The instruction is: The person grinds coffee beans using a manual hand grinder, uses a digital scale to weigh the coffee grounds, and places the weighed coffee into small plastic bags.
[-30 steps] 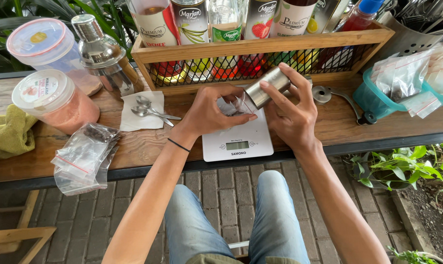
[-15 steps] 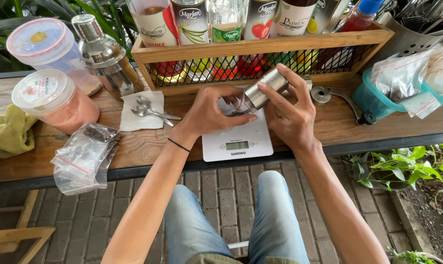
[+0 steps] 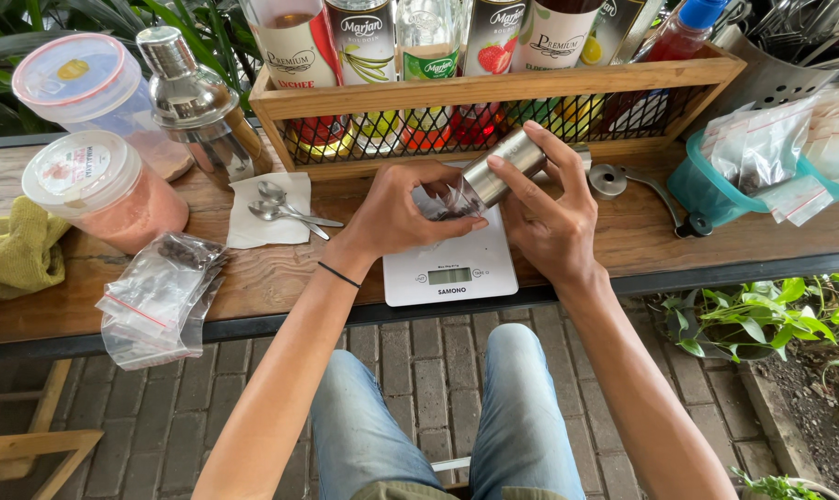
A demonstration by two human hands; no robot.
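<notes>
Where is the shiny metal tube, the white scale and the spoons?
metal tube [image 3: 504,165], head view, on its steel side.
white scale [image 3: 449,274], head view, on its small screen.
spoons [image 3: 273,202], head view, on their bowls.

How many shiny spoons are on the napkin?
2. Both small shiny metal spoons lie side by side on the white paper napkin, left of the left hand. None appear hidden.

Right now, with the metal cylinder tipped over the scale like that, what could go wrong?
1. The right hand holds the metal cylinder tilted toward the small clear bag pinched by the left hand; whatever passes between them could miss and scatter on the white scale.
2. The scale sits at the wooden counter's front edge, so spills might fall onto the brick floor.
3. A slip could knock the spoons nearby.
</notes>
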